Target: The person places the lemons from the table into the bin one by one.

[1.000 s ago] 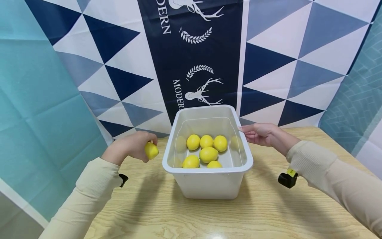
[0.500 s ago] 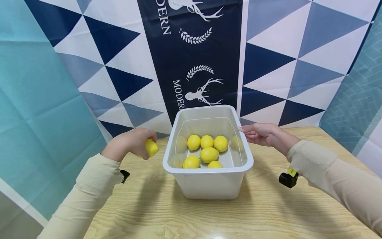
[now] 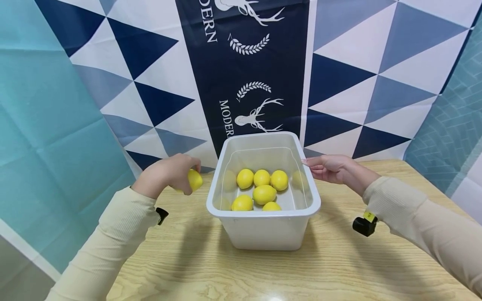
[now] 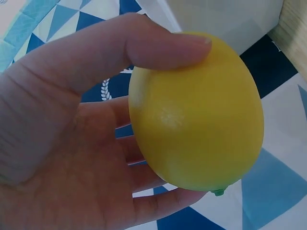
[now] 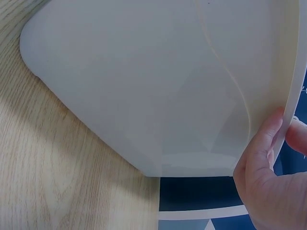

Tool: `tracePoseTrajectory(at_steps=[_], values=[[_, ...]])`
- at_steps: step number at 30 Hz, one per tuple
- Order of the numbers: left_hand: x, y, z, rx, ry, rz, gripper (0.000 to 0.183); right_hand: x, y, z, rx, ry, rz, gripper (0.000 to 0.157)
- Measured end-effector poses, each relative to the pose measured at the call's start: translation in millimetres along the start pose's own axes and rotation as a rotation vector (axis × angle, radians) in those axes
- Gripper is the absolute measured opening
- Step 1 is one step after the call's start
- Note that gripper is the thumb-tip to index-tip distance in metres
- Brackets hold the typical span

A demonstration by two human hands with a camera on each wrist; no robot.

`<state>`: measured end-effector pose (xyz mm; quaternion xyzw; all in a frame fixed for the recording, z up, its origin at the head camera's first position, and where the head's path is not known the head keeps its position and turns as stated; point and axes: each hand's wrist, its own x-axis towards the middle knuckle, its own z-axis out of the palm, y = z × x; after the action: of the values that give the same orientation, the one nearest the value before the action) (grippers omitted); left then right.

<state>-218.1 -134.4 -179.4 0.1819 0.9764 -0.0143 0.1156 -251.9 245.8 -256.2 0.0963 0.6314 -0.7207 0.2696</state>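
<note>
My left hand (image 3: 170,172) holds a yellow lemon (image 3: 195,180) in the air, left of a pale grey plastic bin (image 3: 263,232). In the left wrist view the thumb lies over the lemon (image 4: 196,115) and the fingers curl behind it; a small green tip shows at its lower end. My right hand (image 3: 331,168) pinches the bin's right rim, thumb on one side and fingers on the other in the right wrist view. Inside the bin several lemons lie on the floor, one (image 3: 264,195) near the middle. The near wall partly hides the front ones.
The bin stands on a light wood-grain table (image 3: 263,276). Close behind it hangs a blue, white and navy patterned cloth (image 3: 260,62). A teal cloth (image 3: 45,125) closes off the left side, another the right.
My left hand has risen a little in the head view with the lemon in its grip. The right hand keeps its hold on the rim, and the bin stays put.
</note>
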Motion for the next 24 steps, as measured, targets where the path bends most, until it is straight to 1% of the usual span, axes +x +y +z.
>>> tracePoseTrajectory(at_steps=[6, 13, 15, 18, 20, 22, 24], values=[[-0.6, 5.2, -4.1, 0.041, -0.014, 0.008, 0.049, -1, -1, 1.1, -0.011, 0.007, 0.004, 0.026], [-0.2, 13.5, -8.6, 0.037, -0.036, 0.010, 0.048, -1, 1, 2.6, -0.004, 0.019, 0.012, 0.026], [0.4, 17.3, -10.8, 0.039, -0.050, 0.017, 0.047, -2, 1, 2.7, 0.000, 0.017, 0.012, 0.021], [2.5, 23.6, -14.7, 0.048, -0.074, 0.022, 0.046, -2, 1, 2.3, 0.005, 0.013, 0.010, 0.008], [4.3, 27.3, -17.9, 0.062, -0.081, 0.032, 0.047, -3, 1, 1.7, 0.009, 0.012, 0.008, 0.005], [6.5, 29.9, -20.7, 0.073, -0.082, 0.037, 0.048, -3, 1, 1.5, 0.007, 0.011, 0.005, 0.006], [8.8, 32.1, -23.0, 0.076, -0.085, 0.041, 0.048, -4, 1, 1.7, 0.005, 0.011, 0.005, 0.012]])
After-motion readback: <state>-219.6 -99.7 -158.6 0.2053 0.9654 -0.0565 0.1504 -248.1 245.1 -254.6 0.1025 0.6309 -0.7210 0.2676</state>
